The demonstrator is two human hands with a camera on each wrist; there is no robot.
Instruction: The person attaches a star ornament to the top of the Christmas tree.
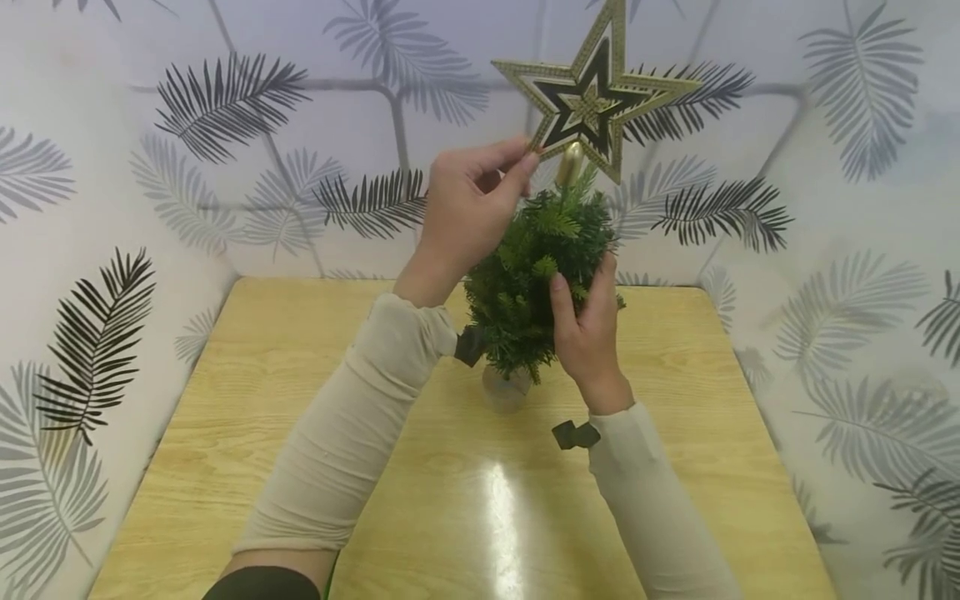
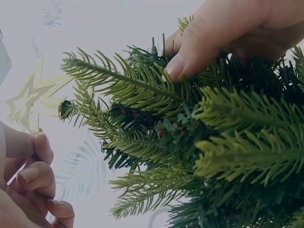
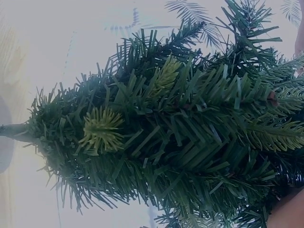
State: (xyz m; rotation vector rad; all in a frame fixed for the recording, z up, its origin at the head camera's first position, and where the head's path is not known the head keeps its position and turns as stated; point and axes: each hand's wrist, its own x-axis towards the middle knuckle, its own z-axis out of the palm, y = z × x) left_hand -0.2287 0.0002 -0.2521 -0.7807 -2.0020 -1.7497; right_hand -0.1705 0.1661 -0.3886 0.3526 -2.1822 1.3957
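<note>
A small artificial Christmas tree (image 1: 536, 283) with dense green needles stands upright on the table, its round pale base (image 1: 506, 387) partly covered by branches. At its top is a gold star topper (image 1: 588, 104), whose gold socket (image 1: 572, 162) meets the uppermost sprigs. My left hand (image 1: 476, 196) pinches the star's lower left point between thumb and fingertips; in the left wrist view, the hand (image 2: 28, 180) is beside the washed-out star (image 2: 23, 102). On the tree's right side my right hand (image 1: 588, 333) grips the branches, thumb in front. Its other fingers are largely hidden by needles.
The light wood table (image 1: 420, 492) extends around the tree, with a bright reflection near the front. Behind and beside it are pale walls (image 1: 90, 208) patterned with dark and grey leaves. Dark straps (image 1: 576, 434) sit at the wrists.
</note>
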